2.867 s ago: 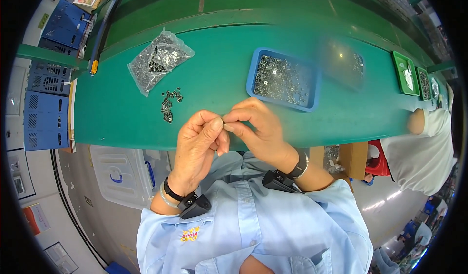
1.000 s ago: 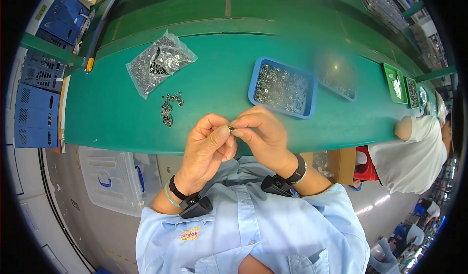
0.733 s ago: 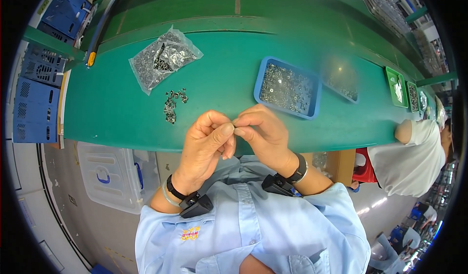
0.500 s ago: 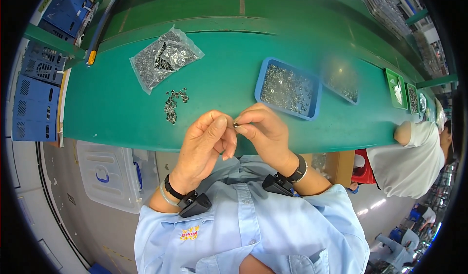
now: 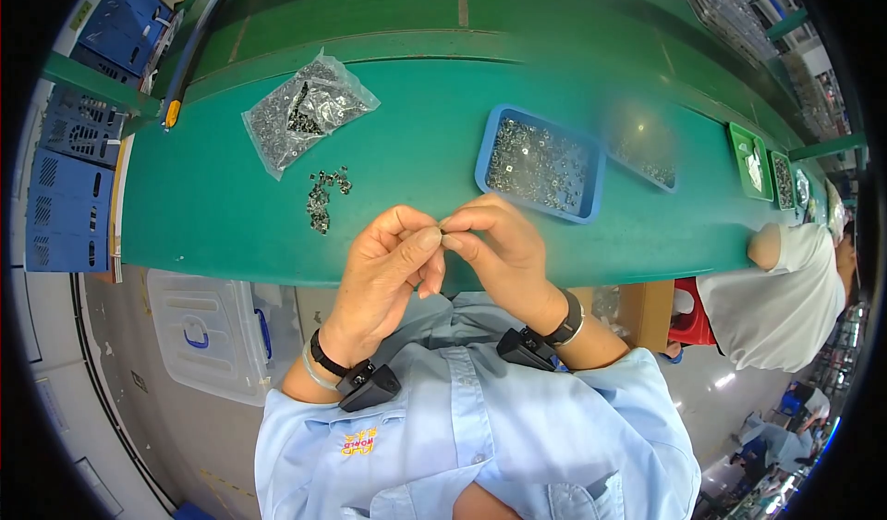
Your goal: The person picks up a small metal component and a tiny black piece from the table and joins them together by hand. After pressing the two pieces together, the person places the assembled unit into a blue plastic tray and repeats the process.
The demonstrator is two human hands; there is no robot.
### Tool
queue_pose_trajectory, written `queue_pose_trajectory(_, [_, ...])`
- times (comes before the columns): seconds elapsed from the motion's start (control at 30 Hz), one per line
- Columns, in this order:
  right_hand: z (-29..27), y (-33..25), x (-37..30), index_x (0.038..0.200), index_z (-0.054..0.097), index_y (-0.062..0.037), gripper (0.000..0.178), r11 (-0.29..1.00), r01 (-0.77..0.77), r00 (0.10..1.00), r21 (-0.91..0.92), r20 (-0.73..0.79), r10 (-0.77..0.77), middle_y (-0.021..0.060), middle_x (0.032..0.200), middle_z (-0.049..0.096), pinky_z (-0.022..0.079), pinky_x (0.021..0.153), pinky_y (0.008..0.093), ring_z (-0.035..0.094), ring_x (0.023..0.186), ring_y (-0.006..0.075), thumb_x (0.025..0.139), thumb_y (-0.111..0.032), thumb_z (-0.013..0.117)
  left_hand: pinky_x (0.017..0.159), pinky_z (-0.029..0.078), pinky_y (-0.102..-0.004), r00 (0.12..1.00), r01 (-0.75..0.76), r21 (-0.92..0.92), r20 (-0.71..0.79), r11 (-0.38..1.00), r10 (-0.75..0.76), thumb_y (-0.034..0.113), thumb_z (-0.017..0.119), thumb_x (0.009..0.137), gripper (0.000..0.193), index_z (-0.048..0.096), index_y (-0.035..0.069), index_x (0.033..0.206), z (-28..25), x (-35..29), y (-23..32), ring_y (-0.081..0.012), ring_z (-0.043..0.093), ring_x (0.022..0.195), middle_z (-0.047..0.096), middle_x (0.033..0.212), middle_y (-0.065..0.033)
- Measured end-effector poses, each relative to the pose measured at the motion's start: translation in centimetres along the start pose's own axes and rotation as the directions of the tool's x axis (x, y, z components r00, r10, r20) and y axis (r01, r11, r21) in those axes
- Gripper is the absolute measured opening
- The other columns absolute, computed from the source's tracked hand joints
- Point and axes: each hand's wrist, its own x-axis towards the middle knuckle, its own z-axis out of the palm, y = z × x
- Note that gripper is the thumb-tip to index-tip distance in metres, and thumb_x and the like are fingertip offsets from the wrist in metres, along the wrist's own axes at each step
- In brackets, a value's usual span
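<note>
My left hand (image 5: 397, 254) and my right hand (image 5: 499, 243) meet fingertip to fingertip above the near part of the green table (image 5: 407, 141). Both are closed in a pinch. Whatever sits between the fingertips is almost wholly covered and too small to name now. Beyond my left hand lies a loose heap of small dark metal parts (image 5: 319, 213). Farther off is a clear plastic bag (image 5: 346, 104) full of similar small parts. Past my right hand stands a blue tray (image 5: 480, 155) holding many small shiny metal pieces (image 5: 531, 164).
A second tray (image 5: 647, 164), blurred, stands beside the blue one. Green trays (image 5: 750, 159) are at the far right, near a co-worker in a white shirt (image 5: 767, 312). A clear lidded box (image 5: 199, 335) is on the floor at left, below blue crates (image 5: 66, 210).
My fingertips have come together, and the small dark piece that showed at my right fingertips is now covered. The hands have otherwise hardly moved.
</note>
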Motion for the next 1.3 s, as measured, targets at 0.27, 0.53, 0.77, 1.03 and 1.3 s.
queue_pose_trajectory(0.27, [-0.01,0.45,-0.26,0.092,0.059,-0.0033,0.009,0.976,-0.154,0.988,0.151,0.015,0.153,0.0047,0.088,0.057,0.045,0.071,0.0261,0.055,0.082,0.0137,0.083,-0.001,0.063,0.046,0.039,-0.0210,1.000,-0.010,-0.019,-0.014,1.000,0.010,0.018,0.057,0.092,0.014,0.055,0.004,0.093,0.35,0.22,-0.33,-0.0102,0.053,0.054,0.058,0.069,-0.0036])
queue_pose_trajectory(0.53, [0.15,0.17,-0.38,0.094,0.058,-0.0019,0.008,0.819,-0.303,0.945,0.487,0.040,0.325,0.0027,0.090,0.054,0.044,0.075,0.0248,0.053,0.085,0.0113,0.086,-0.001,0.059,0.046,0.038,-0.0203,1.000,0.005,0.017,-0.023,1.000,-0.005,0.018,0.058,0.091,0.015,0.056,0.004,0.095,0.49,0.14,-0.15,-0.0091,0.052,0.054,0.058,0.070,-0.0035])
queue_pose_trajectory(0.77, [0.15,0.52,-0.52,0.096,0.060,-0.0014,0.009,0.831,-0.273,0.956,0.484,0.041,0.290,0.0021,0.091,0.054,0.046,0.075,0.0229,0.054,0.086,0.0100,0.087,-0.001,0.059,0.046,0.038,-0.0197,0.999,-0.005,0.051,-0.043,0.999,0.008,0.017,0.059,0.090,0.014,0.057,0.004,0.094,0.51,0.15,-0.22,-0.0083,0.052,0.054,0.059,0.070,-0.0035])
queue_pose_trajectory(1.03, [0.41,0.48,-0.61,0.095,0.061,-0.0019,0.009,0.859,-0.235,0.965,0.454,0.006,0.261,0.0020,0.091,0.055,0.047,0.072,0.0220,0.054,0.084,0.0093,0.086,-0.002,0.060,0.046,0.037,-0.0192,0.998,-0.031,0.067,-0.044,0.997,0.034,0.016,0.059,0.090,0.013,0.057,0.004,0.093,0.43,0.13,-0.25,-0.0078,0.051,0.054,0.060,0.071,-0.0037])
queue_pose_trajectory(1.3, [0.09,0.61,-0.51,0.093,0.061,-0.0046,0.012,0.983,-0.090,0.993,0.162,-0.060,0.101,0.0037,0.087,0.059,0.047,0.068,0.0246,0.057,0.079,0.0129,0.082,-0.001,0.064,0.047,0.038,-0.0188,0.999,-0.017,0.076,-0.048,0.997,0.021,0.016,0.058,0.091,0.013,0.057,0.004,0.094,0.60,0.07,-0.06,-0.0075,0.052,0.055,0.059,0.071,-0.0034])
